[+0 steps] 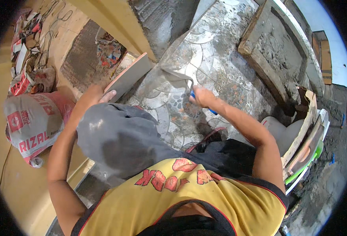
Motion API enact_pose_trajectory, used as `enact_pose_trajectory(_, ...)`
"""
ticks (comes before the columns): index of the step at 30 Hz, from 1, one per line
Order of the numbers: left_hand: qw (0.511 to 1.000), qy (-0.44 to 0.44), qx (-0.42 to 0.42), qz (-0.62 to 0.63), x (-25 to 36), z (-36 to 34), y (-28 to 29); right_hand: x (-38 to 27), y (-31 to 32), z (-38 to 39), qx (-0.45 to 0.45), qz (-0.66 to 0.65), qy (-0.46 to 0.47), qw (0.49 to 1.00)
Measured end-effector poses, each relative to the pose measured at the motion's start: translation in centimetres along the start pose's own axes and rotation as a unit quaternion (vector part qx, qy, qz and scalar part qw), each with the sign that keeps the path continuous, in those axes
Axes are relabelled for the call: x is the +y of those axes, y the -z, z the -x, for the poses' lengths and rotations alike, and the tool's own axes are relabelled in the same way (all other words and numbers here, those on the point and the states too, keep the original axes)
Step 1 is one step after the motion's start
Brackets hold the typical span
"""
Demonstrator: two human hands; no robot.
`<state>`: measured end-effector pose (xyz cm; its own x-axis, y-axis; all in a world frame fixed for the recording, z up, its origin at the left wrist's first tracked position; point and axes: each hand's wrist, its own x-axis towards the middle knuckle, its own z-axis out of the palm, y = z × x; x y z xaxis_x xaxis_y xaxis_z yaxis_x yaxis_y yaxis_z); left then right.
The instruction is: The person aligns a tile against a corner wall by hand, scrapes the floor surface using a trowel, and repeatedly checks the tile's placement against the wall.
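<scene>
My left hand [96, 95] is closed on the lower end of a tile [131, 75], its thumb on the pale face. The tile is tilted on edge above my bent left knee, with a reddish-brown rim along its top. In my right hand [204, 98] is a trowel [178, 74], gripped by its blue handle. Its thin metal blade points left toward the tile, apart from it, over the patterned floor [199, 55]. Whether mortar sits on the blade, I cannot tell.
Wet grey mortar fills a wooden-sided box [256, 59] at the far right. A cement sack [35, 126] lies at left below scattered debris. A container with plastic scraps [108, 51] stands beyond the tile. Boards and a white rounded container [285, 131] are by my right elbow.
</scene>
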<state>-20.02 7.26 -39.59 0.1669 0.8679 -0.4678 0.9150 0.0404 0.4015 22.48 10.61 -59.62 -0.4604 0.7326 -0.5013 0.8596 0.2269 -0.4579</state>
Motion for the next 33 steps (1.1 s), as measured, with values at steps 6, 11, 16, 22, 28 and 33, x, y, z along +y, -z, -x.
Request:
enact_pose_trajectory(6, 0.999, 0.016, -0.034, -0.024, 3.2, 0.1, 1.8, 2.3, 2.4, -1.7, 0.076, 0.015, -0.02, 0.997)
enact_pose_trajectory(11, 1.0, -0.019, -0.009, 0.023, 2.2, 0.4, 1.3, -0.5, 1.5, -0.6, -0.023, 0.066, 0.026, 0.997)
enact_pose_trajectory(16, 1.0, 0.001, -0.006, -0.013, 1.4, 0.1, 0.7, 0.9, 6.1, -1.7, 0.064, 0.144, 0.065, 0.985)
enact_pose_trajectory(22, 0.999, -0.043, 0.016, 0.002, 2.5, 0.5, 0.7, 3.9, 7.7, -9.5, 0.104, 0.219, 0.151, 0.958)
enact_pose_trajectory(28, 0.999, -0.019, 0.014, -0.022, 2.0, 0.9, 0.4, -1.2, 6.7, -4.2, -0.095, 0.2, 0.122, 0.968)
enact_pose_trajectory(33, 0.995, 0.022, 0.051, 0.081, 3.3, 2.4, 1.7, -3.7, 1.6, -1.4, -0.01, 0.016, 0.069, 0.997)
